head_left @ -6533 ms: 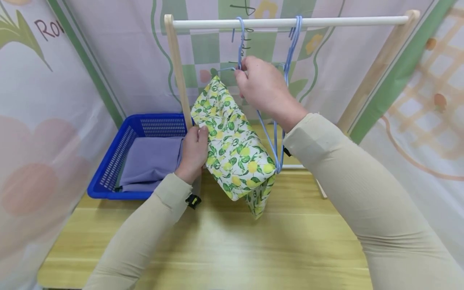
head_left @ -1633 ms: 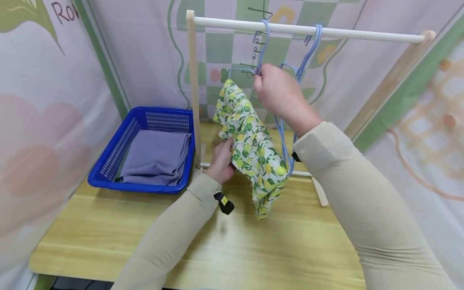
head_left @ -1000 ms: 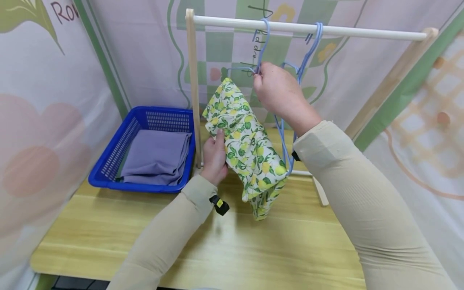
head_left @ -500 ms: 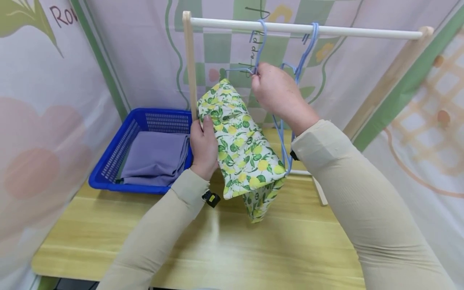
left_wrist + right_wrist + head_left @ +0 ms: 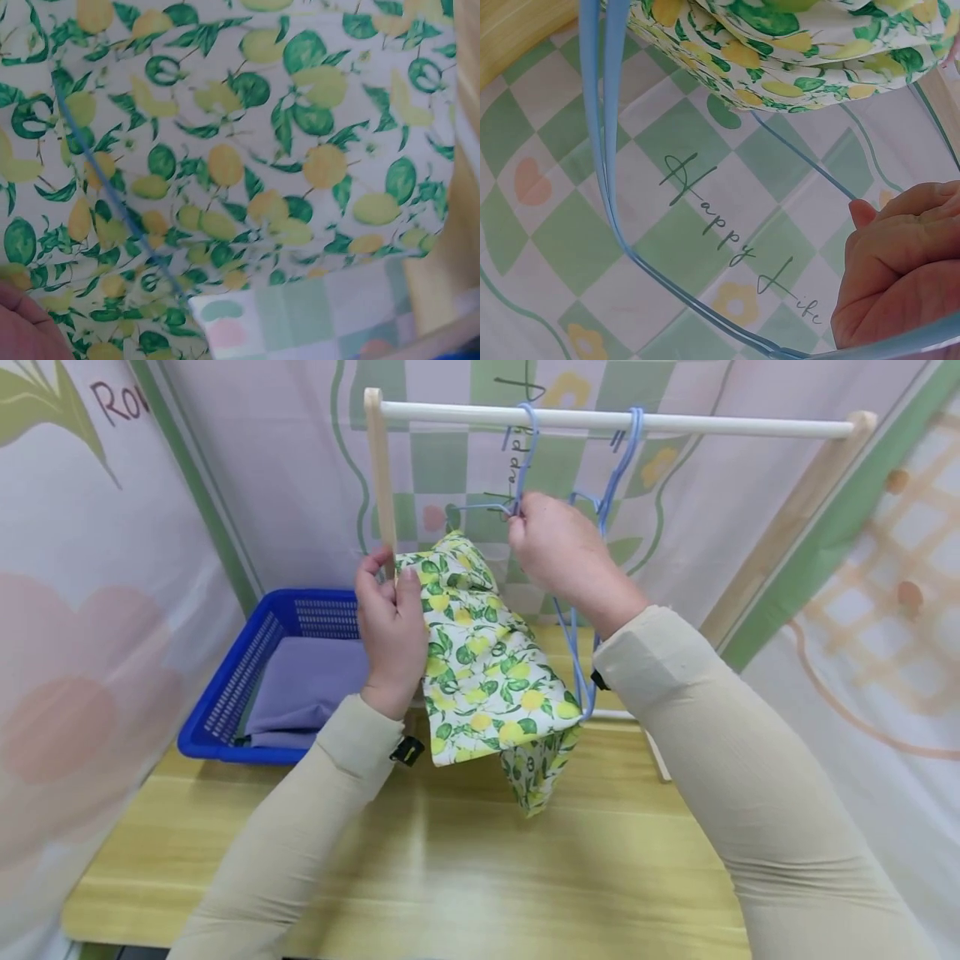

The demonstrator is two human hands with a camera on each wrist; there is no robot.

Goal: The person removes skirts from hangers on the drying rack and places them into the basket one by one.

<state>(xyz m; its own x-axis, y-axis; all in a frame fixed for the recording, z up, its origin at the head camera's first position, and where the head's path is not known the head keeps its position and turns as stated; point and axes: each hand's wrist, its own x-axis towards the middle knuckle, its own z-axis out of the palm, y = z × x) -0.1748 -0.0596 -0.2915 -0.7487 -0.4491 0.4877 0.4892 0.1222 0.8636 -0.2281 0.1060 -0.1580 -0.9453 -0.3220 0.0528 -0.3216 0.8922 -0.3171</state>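
A white cloth point(image 5: 491, 668) with a yellow lemon and green leaf print drapes over a blue wire hanger point(image 5: 529, 443), whose hook sits on the rack's rail. My right hand point(image 5: 558, 547) grips this hanger at its neck, just under the hook. With the thumb in front, my left hand point(image 5: 393, 635) holds the cloth's left edge beside the rack's left post. The left wrist view is mostly filled by the printed cloth point(image 5: 225, 165), crossed by a thin blue wire. In the right wrist view the right hand point(image 5: 904, 262) shows curled fingers; the cloth point(image 5: 795, 60) bunches above.
Other blue hangers point(image 5: 617, 477) hang to the right on the white rail point(image 5: 720, 425) of the wooden rack. A blue basket point(image 5: 213, 693) with folded purple fabric point(image 5: 303, 685) stands at left on the wooden table point(image 5: 480, 868). Printed curtains surround the table.
My left hand has moved left and up along the cloth's edge, drawing the bunched front layer out wider and flatter. The right hand keeps its grip at the hanger's neck.
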